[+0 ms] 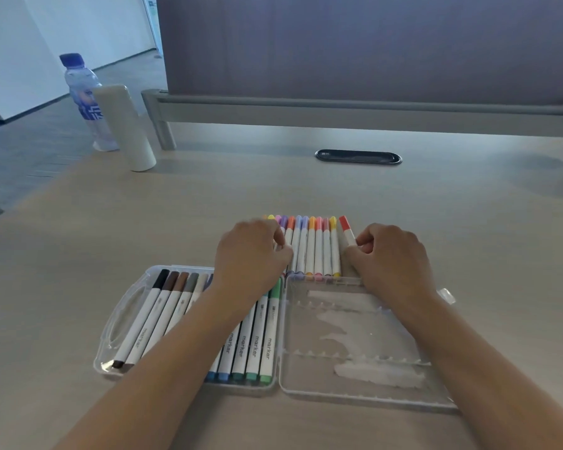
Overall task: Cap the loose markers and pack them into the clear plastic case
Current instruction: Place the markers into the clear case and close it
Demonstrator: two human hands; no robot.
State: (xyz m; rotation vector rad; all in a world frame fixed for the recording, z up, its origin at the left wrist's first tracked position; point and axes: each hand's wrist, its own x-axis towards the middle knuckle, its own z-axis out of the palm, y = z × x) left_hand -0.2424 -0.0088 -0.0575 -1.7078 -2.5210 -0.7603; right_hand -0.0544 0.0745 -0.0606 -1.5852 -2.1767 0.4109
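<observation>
A: Nearest, at the lower middle of the frame, the clear hinged plastic case (pixel 364 389) lies open on the pale wood-grain counter (pixel 78 241). Its left half holds white-barrelled capped markers (pixel 257 345); its ribbed right half holds none.

B: And the risk?

A: Just beyond the case sits the row of loose pastel-capped markers (pixel 316 251). They are smooth, round barrels, so a nudge from either side could likely send them rolling. The left hand (pixel 252 254) has its fingers curled onto the row's left edge; what it pinches is unclear.

B: The right hand (pixel 390 254)?

A: Curled round a red-capped white marker (pixel 347 231), tilted away from the row. A loosely seated cap might pop off.

B: Farther back?

A: In the upper left of the frame, a matte white cylinder (pixel 126 128) and a blue-capped clear water bottle (pixel 85 92).
</observation>
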